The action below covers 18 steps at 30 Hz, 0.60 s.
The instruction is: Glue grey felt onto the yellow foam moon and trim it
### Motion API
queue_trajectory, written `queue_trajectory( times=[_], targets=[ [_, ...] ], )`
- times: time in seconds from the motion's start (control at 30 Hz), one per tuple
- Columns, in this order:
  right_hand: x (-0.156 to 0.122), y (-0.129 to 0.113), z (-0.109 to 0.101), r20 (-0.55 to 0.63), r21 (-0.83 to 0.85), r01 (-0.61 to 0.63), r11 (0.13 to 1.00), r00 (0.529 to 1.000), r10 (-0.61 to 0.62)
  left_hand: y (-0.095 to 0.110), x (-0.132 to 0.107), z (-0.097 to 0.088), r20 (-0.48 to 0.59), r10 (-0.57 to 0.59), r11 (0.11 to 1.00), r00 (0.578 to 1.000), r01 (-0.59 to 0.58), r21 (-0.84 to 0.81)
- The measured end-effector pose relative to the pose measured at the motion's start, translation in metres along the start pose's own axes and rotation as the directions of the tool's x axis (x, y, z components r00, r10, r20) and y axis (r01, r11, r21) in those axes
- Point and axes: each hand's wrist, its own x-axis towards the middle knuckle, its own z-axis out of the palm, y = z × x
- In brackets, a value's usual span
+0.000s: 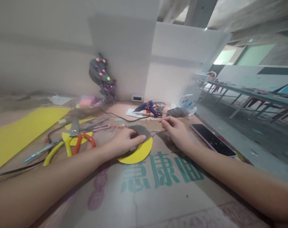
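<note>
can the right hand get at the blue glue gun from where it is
Probably yes: the right hand is close to the blue glue gun, with nothing seen standing between them. The hand looks pinched, so it may need to open first.

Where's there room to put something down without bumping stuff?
Biggest bare patch: the printed surface below the yellow piece, between the left forearm and right forearm. The green letters are flat. A small gap lies between that piece and the right hand. It's crowded leftward, with tool handles and a yellow sheet, and farther back, with the glue gun and yarn.
</note>
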Motion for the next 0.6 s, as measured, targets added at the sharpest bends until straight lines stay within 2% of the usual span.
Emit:
queue_trajectory(
  times=[0.17,0.33,0.4,0.53,0.6],
  targets=[
    [-0.01,-0.008,0.002,0.087,-0.128,0.131,0.983,0.989,-0.12,0.002,0.0,0.0,-0.006,0.021,0.999,1.0,-0.021,-0.038],
    [-0.018,-0.013,0.006,0.258,-0.108,0.284,0.953,0.934,-0.249,0.003,-0.001,0.0,-0.034,0.028,0.999,0.999,-0.029,-0.016],
    [-0.02,-0.013,0.009,0.323,-0.05,0.241,0.969,0.922,-0.213,0.003,-0.001,0.0,-0.031,0.042,0.999,0.999,-0.043,-0.017],
    [-0.024,-0.013,0.013,0.413,0.129,-0.022,0.991,0.91,-0.033,0.005,-0.002,0.0,-0.011,0.06,0.997,0.998,-0.06,-0.038],
    [-0.024,-0.013,0.014,0.419,0.204,-0.094,0.974,0.908,0.0,0.006,-0.002,0.0,-0.014,0.053,0.998,0.998,-0.054,-0.036]
  ],
)
